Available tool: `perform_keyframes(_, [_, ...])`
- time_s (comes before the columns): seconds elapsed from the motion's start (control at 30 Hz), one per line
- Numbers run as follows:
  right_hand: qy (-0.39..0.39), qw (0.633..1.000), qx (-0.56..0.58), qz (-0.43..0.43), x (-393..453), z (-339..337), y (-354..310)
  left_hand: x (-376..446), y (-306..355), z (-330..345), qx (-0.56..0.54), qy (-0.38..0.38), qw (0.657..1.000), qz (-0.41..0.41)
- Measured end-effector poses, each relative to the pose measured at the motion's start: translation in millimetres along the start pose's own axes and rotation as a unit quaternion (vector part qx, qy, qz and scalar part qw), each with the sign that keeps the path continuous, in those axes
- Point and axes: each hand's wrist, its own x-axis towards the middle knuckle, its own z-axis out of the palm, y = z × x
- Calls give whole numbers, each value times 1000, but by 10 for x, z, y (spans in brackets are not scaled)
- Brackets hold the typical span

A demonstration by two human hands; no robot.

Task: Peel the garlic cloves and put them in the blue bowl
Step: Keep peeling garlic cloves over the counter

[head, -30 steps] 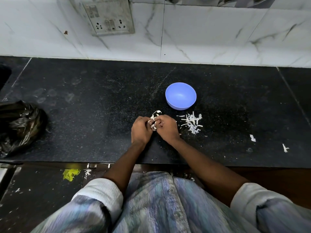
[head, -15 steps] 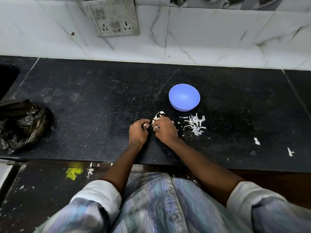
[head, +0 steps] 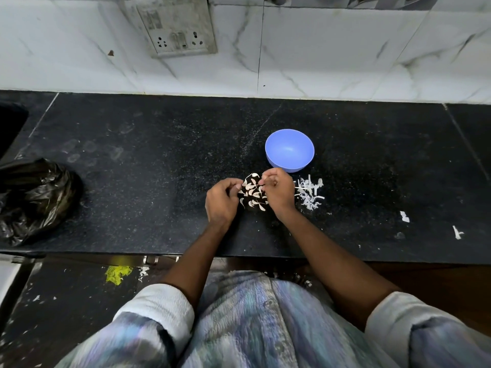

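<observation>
Black bag [head: 34, 197] cut off at frame's left edge, far left of blue bowl [head: 289, 150]; what each hand pinches is too small to make out. Left hand [head: 221, 201] and right hand [head: 277, 192], fingers curled, work close together just in front-left of the bowl, with garlic cloves [head: 252, 193] piled between them. Peel scraps [head: 309, 193] lie front-right of the bowl, whose inside looks bare.

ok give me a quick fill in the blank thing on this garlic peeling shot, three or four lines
1. The bowl on the countertop is coloured ____.
2. The pile of white peel scraps lies beside the ____ hand.
3. A crumpled ____ plastic bag sits at the counter's left end.
4. The garlic cloves lie between the two ____.

Missing words: blue; right; black; hands
</observation>
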Motion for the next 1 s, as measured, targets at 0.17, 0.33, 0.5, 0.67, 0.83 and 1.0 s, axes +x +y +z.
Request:
perform_keyframes(0.17, [-26, 985, 131, 113, -4, -231, -54, 56, 211, 234, -67, -38, 997, -1])
perform_keyframes(0.33, [-20, 965, 188, 180, -39, -421, -90, -49, 455, 484, -96, -103, 989, 41])
perform_keyframes(0.5, [-42, 963, 201, 173, 41, -675, -25, -40, 576, 682, -77, -98, 992, 35])
perform_keyframes(0.67, [-81, 973, 150, 155, 144, -904, 10, -65, 698, 863, -64, -71, 995, 29])
perform_keyframes(0.83, [-116, 980, 91, 133, 183, -1088, 89, -173, 772, 1028, -54, -46, 997, 19])
perform_keyframes(1.0, [-121, 985, 53, 109, 198, -1178, 120, -285, 760, 1142, -60, -29, 998, -4])
